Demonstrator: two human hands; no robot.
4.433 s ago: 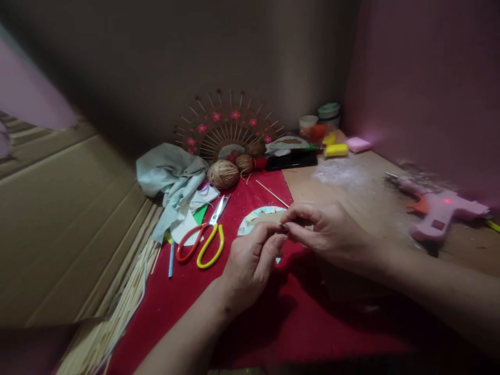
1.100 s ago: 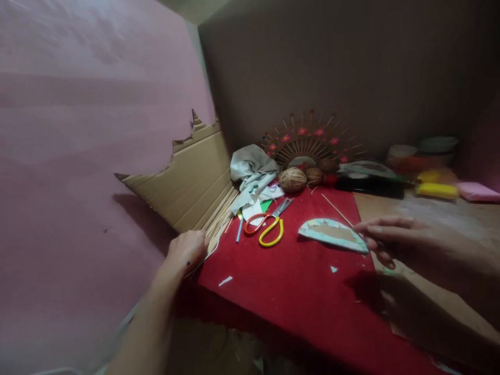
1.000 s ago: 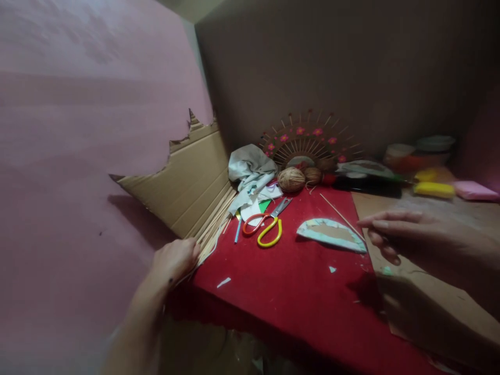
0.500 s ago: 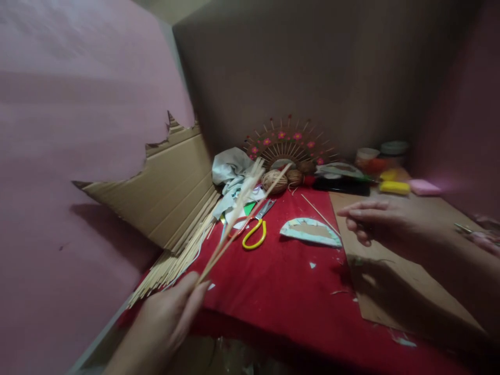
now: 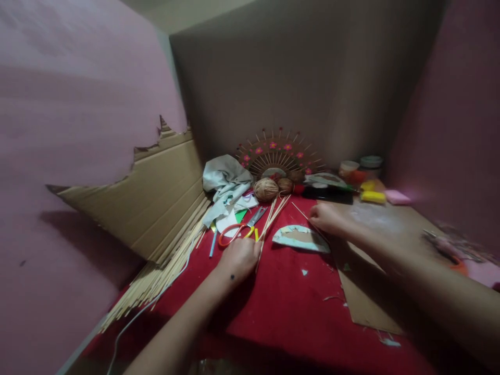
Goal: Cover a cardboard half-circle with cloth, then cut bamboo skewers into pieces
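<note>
My left hand (image 5: 240,258) is closed around a few thin wooden sticks (image 5: 276,214), low over the red cloth, their far ends pointing toward the twine balls. Just behind that hand lie scissors (image 5: 240,233) with orange and yellow handles. My right hand (image 5: 327,217) is closed at a single thin stick (image 5: 300,210) on the cloth near the board's edge; its fingertips are mostly hidden. Between the hands rests a half-moon cardboard piece (image 5: 300,238) with a pale blue wrapped rim.
A torn cardboard sheet (image 5: 164,192) leans on the left wall above a pile of sticks (image 5: 156,284). Twine balls (image 5: 266,189), crumpled cloth (image 5: 226,174) and a flower-decorated fan (image 5: 273,148) stand at the back. A brown board (image 5: 367,297) covers the right side.
My left hand has moved forward and right, lowering its sticks to the cloth. My right hand has come left and down from above the board to the single stick.
</note>
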